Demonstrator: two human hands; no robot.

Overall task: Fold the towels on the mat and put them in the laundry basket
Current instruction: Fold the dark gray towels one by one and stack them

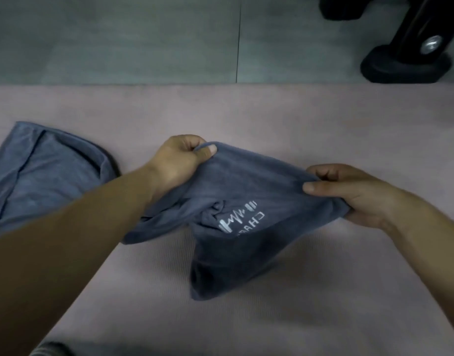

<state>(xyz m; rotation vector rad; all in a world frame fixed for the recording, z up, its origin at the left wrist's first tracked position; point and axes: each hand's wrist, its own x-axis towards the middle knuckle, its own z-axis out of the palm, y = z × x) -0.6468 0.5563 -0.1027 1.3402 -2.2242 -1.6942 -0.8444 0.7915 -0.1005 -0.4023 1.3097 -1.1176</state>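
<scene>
The upper edge of a blue-grey towel (246, 186) is pinched at two places. At its far left corner, cloth is gripped between the thumb and curled fingers (195, 142) of the left hand (179, 160). At its right end, a bunched edge is clamped under the thumb and curled fingers of the right hand (349, 194). Between the two grips the edge is drawn fairly taut, so the towel's long axis is set across the view, slanting from far left to nearer right.

Below that edge the cloth is left slack and rumpled, with a folded flap pointing toward the person and its lowest corner touching the pink mat (323, 291). A white printed logo (240, 218) is turned upward near the middle; its lettering cannot be fully read.

A second blue-grey towel (46, 176) is spread loosely on the mat, well apart to the left. Beyond the mat, grey floor tiles (118, 39) and a black stand base (405, 65) are seen.
</scene>
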